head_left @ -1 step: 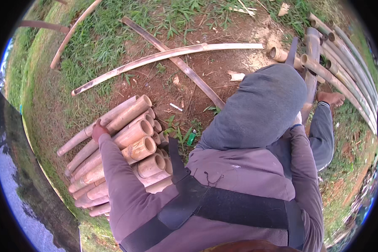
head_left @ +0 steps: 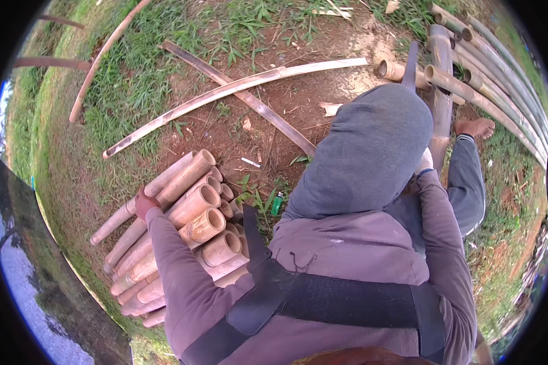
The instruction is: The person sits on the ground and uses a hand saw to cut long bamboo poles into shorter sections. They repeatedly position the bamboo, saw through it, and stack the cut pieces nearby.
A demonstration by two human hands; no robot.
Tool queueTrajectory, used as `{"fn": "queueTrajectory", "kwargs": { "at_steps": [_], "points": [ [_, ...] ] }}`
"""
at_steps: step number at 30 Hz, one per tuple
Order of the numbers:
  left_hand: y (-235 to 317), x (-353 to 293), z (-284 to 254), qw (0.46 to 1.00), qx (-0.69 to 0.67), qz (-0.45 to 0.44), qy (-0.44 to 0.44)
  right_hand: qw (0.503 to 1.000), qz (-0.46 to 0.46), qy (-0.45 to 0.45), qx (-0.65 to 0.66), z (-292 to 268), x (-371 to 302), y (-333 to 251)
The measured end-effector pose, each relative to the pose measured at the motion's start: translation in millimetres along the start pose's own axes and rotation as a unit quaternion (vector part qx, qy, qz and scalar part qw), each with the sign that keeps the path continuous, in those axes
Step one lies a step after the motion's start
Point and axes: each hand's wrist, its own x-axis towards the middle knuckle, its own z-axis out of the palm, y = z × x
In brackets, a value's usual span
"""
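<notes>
My left hand (head_left: 144, 204) reaches out to the left and curls over a long bamboo section (head_left: 182, 176) on top of a stack of cut bamboo tubes (head_left: 207, 228) lying on the ground. My grey hood (head_left: 365, 152) hides most of my right hand (head_left: 425, 162). Only a pale patch of it shows beside a bamboo pole (head_left: 439, 103), and its grip cannot be made out. A bare foot (head_left: 476, 128) rests by that pole.
Long split bamboo strips (head_left: 237, 88) lie crossed on bare red soil and grass ahead. Several whole bamboo poles (head_left: 499, 97) run along the right. A small green object (head_left: 276, 203) lies in the grass near the stack. Dark water (head_left: 24, 298) borders the left.
</notes>
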Motion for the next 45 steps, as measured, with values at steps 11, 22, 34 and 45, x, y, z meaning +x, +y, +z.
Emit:
{"fn": "queueTrajectory", "kwargs": {
  "at_steps": [11, 22, 34, 45],
  "points": [
    [364.0, -45.9, -93.1, 0.773, -0.354, 0.518, 0.091, 0.959, 0.228, -0.015, 0.168, -23.1, -58.8, -11.5],
    [803.6, -365.1, -260.9, 0.483, -0.227, 0.845, -0.028, 0.94, 0.184, -0.208, 0.198, -43.5, -54.3, -4.8],
    [899.6, -477.4, -265.0, 0.561, -0.008, 0.823, -0.085, 0.933, 0.173, -0.163, 0.269, -55.1, -73.4, 24.1],
    [618.4, -101.5, -258.1, 0.815, 0.096, 0.569, 0.055, 0.941, 0.188, -0.084, 0.267, -31.4, -69.3, 4.3]
  ]
}}
